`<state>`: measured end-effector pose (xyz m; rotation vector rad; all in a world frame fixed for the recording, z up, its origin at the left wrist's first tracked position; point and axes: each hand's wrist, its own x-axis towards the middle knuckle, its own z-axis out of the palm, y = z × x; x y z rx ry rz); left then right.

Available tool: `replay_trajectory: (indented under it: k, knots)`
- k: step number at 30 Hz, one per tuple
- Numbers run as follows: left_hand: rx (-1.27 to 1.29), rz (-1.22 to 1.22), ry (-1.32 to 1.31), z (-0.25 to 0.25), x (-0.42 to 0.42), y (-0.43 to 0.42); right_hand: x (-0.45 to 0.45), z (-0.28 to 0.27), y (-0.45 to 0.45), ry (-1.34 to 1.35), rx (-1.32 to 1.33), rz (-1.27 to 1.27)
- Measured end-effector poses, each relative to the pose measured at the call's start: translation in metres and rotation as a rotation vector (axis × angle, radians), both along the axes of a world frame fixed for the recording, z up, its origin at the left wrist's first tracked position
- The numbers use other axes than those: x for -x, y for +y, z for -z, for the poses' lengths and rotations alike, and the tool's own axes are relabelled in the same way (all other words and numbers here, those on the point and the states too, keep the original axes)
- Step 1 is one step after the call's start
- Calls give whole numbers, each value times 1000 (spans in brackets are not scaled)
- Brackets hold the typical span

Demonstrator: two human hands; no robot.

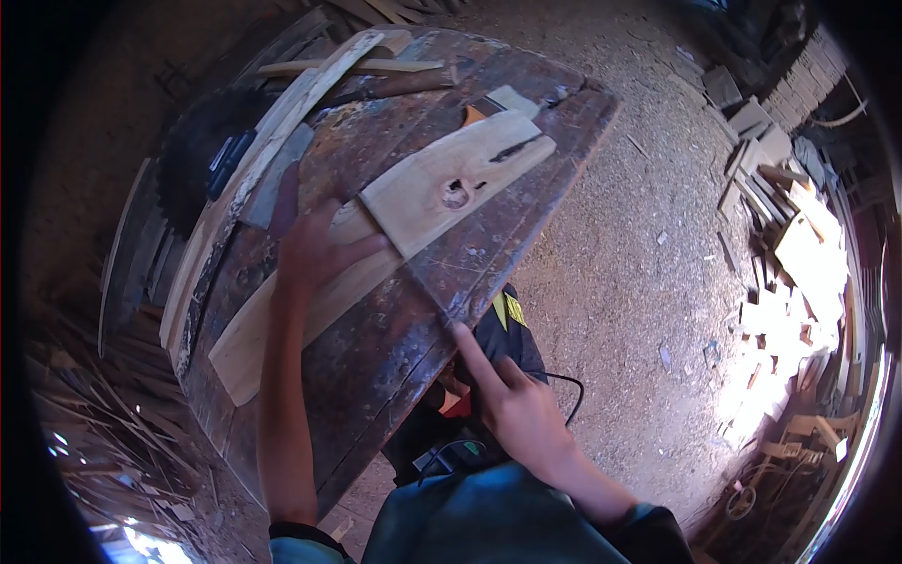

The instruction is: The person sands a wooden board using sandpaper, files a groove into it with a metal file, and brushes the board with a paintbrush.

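Observation:
A pale wooden plank point(423, 183) with a dark knot hole lies across the worn bench. Another pale length of wood point(249, 348) stretches from its near end toward the lower left; whether the two are joined, I cannot tell. My left hand point(318, 246) rests on this length with fingers spread, slightly blurred. My right hand point(526, 414) is closed by the bench's front edge, index finger stretched forward. From that fingertip a thin, straight blade-like tool point(432, 293), seen almost edge-on, runs toward the plank's end. Its handle is hidden in my grip.
The stained workbench point(366, 385) carries long rough strips point(272, 141) along its far side and an orange piece point(473, 115) behind the plank. A large toothed circular blade point(193, 155) stands left. Wood offcuts point(799, 235) lie heaped right, on a sawdust-covered floor point(620, 244).

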<state>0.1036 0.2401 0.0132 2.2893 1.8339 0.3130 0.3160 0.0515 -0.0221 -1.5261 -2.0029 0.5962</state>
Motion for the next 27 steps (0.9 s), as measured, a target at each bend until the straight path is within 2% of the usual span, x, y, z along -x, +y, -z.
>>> replay_trajectory:
  k: [3,5,9,16,20,23,27]
  knots:
    - [-64,15,17,7,5,2,-4,-3,-5,-15,37,-3]
    - [-39,33,-82,14,9,4,3,-7,6,-17,35,0]
    - [57,-30,-43,4,5,2,27,-16,51,65,71,37]
    - [76,-42,-48,2,5,1,-1,-6,-4,-1,78,35]
    - [136,-59,-34,-2,6,-1,14,-5,23,-62,-6,22]
    - [112,-54,-63,1,8,-1,33,-7,70,4,-80,-14]
    - [111,-62,-55,0,7,-4,32,-4,57,-22,-104,28]
